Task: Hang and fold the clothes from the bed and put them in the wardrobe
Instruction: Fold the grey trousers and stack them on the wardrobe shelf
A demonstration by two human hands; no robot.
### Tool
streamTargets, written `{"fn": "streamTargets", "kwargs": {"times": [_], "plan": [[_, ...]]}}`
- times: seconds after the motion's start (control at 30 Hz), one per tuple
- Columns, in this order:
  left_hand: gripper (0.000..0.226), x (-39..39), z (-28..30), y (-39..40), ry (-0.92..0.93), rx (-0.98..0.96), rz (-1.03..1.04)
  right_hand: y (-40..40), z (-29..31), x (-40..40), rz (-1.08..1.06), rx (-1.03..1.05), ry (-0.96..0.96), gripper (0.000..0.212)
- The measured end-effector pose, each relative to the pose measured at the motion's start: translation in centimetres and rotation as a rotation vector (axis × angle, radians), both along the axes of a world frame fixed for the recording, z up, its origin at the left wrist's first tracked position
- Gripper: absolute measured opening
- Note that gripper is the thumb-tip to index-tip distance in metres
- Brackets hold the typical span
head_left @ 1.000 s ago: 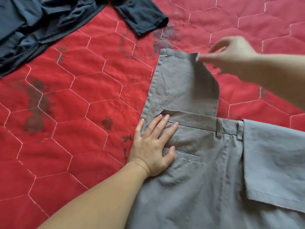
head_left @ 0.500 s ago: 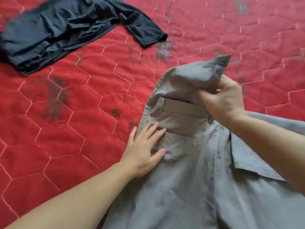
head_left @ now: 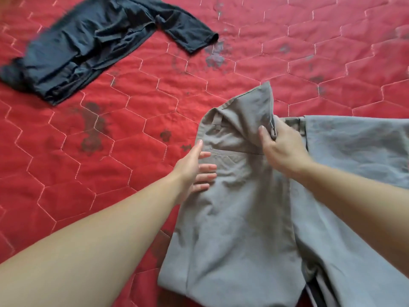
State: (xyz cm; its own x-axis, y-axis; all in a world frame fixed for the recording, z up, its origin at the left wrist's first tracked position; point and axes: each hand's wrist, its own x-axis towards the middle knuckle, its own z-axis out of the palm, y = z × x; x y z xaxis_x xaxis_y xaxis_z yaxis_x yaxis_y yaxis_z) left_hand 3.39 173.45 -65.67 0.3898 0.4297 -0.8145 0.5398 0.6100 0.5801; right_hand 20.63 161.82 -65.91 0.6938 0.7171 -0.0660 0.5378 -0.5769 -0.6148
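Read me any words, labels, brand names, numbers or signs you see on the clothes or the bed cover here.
None: no readable text in this view.
Grey cotton trousers: no tag or label visible.
Dark navy long-sleeved top: no print or label visible.
Red quilted bed cover: only hexagon stitching and dark faded blotches, not lettering.

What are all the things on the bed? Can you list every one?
Grey trousers: one, grey, near side of the bed, waistband end bunched up.
Dark garment: one, dark navy, far left, crumpled, one sleeve stretched right.
Red quilt: one, red with pale hexagon stitching and dark blotches, under everything.
Left hand: one, fingers straight, against the trousers' left edge by the pocket.
Right hand: one, gripping the bunched trouser cloth.
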Motion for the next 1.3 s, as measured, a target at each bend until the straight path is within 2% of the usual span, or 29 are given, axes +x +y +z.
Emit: {"fn": "streamTargets", "kwargs": {"times": [0.07,0.13,0.2,0.3,0.37,0.47,0.53,0.63,0.7,0.77,0.83,0.9,0.93,1.0,1.1,1.2,1.3], "plan": [[0.053,0.2,-0.9,-0.6,0.001,-0.032,-0.001,0.2,0.2,0.0,0.162,0.043,-0.227,0.029],[0.056,0.3,-1.4,-0.6,-0.038,-0.079,0.061,-1.4,0.2,-0.4,0.476,0.023,-0.414,0.042],[0.065,0.5,-1.5,-0.1,-0.082,-0.143,0.152,-3.3,-0.5,-0.4,0.704,-0.073,-0.483,0.044],[0.079,0.6,-1.6,0.4,-0.153,-0.238,0.23,-5.2,-1.8,0.0,0.806,-0.297,-0.43,0.035],[0.069,0.8,-1.6,0.3,-0.149,-0.186,0.244,-5.7,-2.4,0.2,0.782,-0.33,-0.392,0.042],[0.02,0.9,-2.4,0.0,-0.029,0.083,0.202,-5.2,-2.5,-0.4,0.627,-0.223,-0.341,0.054],[0.007,0.5,-2.9,-0.4,-0.049,0.056,0.263,-4.7,-2.5,-0.6,0.481,-0.115,-0.342,0.049],[0.011,-0.9,-3.3,-1.2,-0.049,-0.061,0.31,-4.8,-2.8,-0.7,0.392,-0.108,-0.36,0.045],[0.012,-1.7,-3.6,-1.9,0.08,0.0,0.188,-5.2,-3.2,-0.6,0.406,-0.227,-0.38,0.051],[0.02,-2.1,-3.7,-2.1,0.207,0.166,-0.024,-5.5,-3.6,-0.7,0.395,-0.35,-0.381,0.053],[0.025,-1.8,-3.9,-1.8,0.267,0.425,-0.158,-5.6,-4.0,-1.2,0.377,-0.376,-0.362,0.055],[0.019,-1.3,-3.8,-1.2,0.318,0.684,-0.256,-5.6,-4.0,-1.6,0.38,-0.363,-0.362,0.06],[0.017,-1.1,-3.8,-1.1,0.326,0.742,-0.272,-5.4,-3.9,-1.6,0.352,-0.359,-0.335,0.062],[0.011,-0.8,-4.0,-1.4,0.246,0.677,-0.191,-5.0,-3.5,-1.3,0.17,-0.321,-0.177,0.062],[0.011,-0.9,-4.4,-2.2,0.092,0.429,0.054,-3.9,-2.5,-1.3,-0.099,-0.228,0.101,0.061],[0.012,-1.2,-4.2,-2.2,0.031,0.229,0.23,-3.2,-2.1,-2.1,-0.059,-0.325,0.191,0.067],[0.009,-1.3,-3.7,-1.9,-0.019,0.107,0.242,-2.8,-2.0,-1.4,-0.106,-0.344,0.179,0.059]]}}
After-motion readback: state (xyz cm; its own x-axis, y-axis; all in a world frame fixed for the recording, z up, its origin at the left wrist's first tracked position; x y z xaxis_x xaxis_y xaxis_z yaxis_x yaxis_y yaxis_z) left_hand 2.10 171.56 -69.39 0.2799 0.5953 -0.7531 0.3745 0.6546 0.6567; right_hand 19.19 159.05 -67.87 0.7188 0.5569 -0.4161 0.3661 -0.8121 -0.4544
